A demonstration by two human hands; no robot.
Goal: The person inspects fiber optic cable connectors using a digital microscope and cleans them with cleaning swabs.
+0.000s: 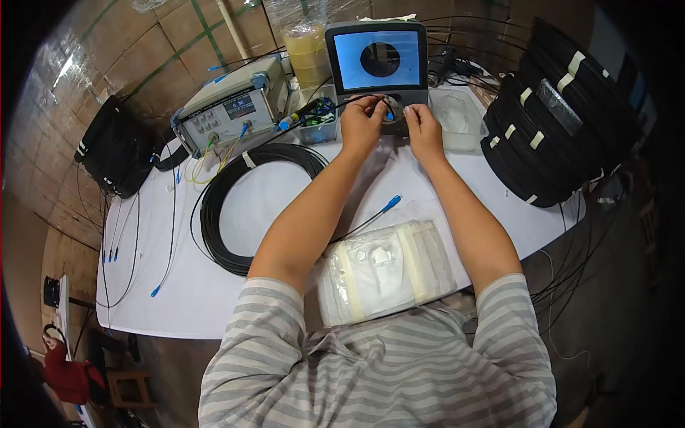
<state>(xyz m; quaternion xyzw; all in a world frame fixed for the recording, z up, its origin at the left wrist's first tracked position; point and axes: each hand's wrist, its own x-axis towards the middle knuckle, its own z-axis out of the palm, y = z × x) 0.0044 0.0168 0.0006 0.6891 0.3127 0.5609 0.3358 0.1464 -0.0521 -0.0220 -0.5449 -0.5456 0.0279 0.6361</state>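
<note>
My left hand [361,127] is closed on a black fiber optic cable [367,98], right at the front of a screen-topped inspection scope [378,60]. A blue connector [390,114] shows at the scope's port, just beyond my left fingertips. The scope's screen displays a dark round disc on blue. My right hand [425,133] is pinched shut to the right of the port; what its fingers hold, if anything, is hidden. A coil of black cable [212,214] lies left of my forearms, and a blue-tipped cable end [391,203] rests between them.
A tester with a display [232,107] stands at back left, beside a bin of small connector parts [317,125]. A clear tray [457,121] sits right of the scope. Stacked black coils [549,135] fill the right side. A wrapped pad [385,271] lies at the near edge.
</note>
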